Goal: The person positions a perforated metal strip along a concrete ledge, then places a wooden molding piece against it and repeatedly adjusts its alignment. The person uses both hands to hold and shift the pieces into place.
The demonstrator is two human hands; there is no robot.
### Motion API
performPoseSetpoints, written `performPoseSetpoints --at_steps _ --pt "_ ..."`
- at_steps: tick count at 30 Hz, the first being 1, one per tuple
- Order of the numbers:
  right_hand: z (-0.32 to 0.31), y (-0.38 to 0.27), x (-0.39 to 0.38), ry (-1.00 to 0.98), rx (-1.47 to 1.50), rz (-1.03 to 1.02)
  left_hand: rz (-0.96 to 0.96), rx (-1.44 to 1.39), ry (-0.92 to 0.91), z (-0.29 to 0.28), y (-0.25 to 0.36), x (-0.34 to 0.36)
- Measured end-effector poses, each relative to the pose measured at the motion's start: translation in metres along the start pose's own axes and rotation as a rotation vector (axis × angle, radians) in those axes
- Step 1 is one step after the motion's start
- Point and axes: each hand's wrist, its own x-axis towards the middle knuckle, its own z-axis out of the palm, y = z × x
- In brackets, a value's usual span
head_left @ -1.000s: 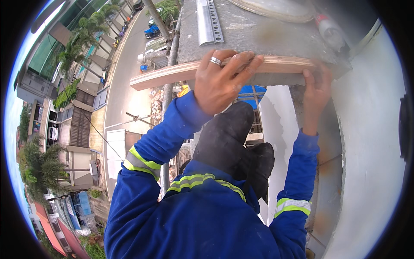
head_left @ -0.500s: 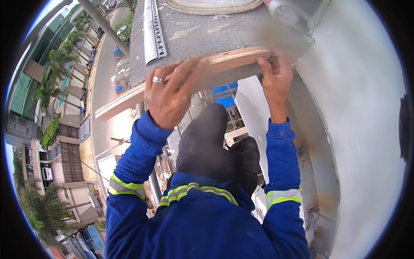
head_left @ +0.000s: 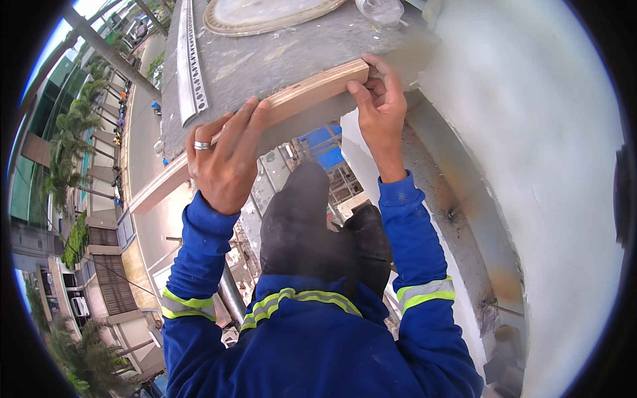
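A long, narrow layered wooden strip (head_left: 306,93) lies slantwise along the front edge of a grey concrete ledge (head_left: 279,53). My left hand (head_left: 222,159), with a silver ring, grips it left of the middle, fingers over its upper side. My right hand (head_left: 378,116) pinches its right end between thumb and fingers. The strip's left end sticks out past the ledge above the street. On the ledge, near my left fingers, lies a perforated metal profile (head_left: 190,66).
A round pale lid or tray (head_left: 272,13) and a clear plastic item (head_left: 378,10) lie further back. A white wall (head_left: 524,166) rises at my right. Scaffold poles (head_left: 116,56) stand left, with street (head_left: 142,113) far below. A blue sheet (head_left: 324,142) shows beneath the ledge.
The view has shifted, so the ledge and strip sit further left. The strip slants more steeply up to the right. Both hands still hold it, my right thumb now at its end face.
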Motion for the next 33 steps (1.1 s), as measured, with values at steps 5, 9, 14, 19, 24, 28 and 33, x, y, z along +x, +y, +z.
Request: performPoseSetpoints --at_steps 5,9,14,19,24,28,33 --pt "0.0003 0.0012 -0.0005 0.008 0.038 0.026 -0.001 -0.003 0.005 0.0003 0.0005 0.0007" --pt "0.0007 0.0026 -0.0005 0.01 0.051 0.012 -0.003 -0.006 0.007 0.0012 -0.0003 0.0003" --pt "0.0007 0.0039 -0.0005 0.005 0.054 0.008 0.009 -0.002 0.017 0.0021 -0.0012 0.0005" --pt "0.0015 0.0046 -0.0002 0.015 0.048 -0.006 0.021 0.005 0.02 0.0012 -0.0011 0.0019" --pt "0.0014 0.0033 -0.0008 0.011 0.065 0.023 0.008 -0.002 0.007 -0.0006 0.0 0.0027" --pt "0.0008 0.003 -0.0005 0.007 0.07 0.022 0.017 0.005 0.008 -0.0013 0.0001 0.0032" --pt "0.001 0.0041 0.0 0.009 0.086 0.017 0.023 0.014 0.011 -0.0012 0.0002 0.0039"
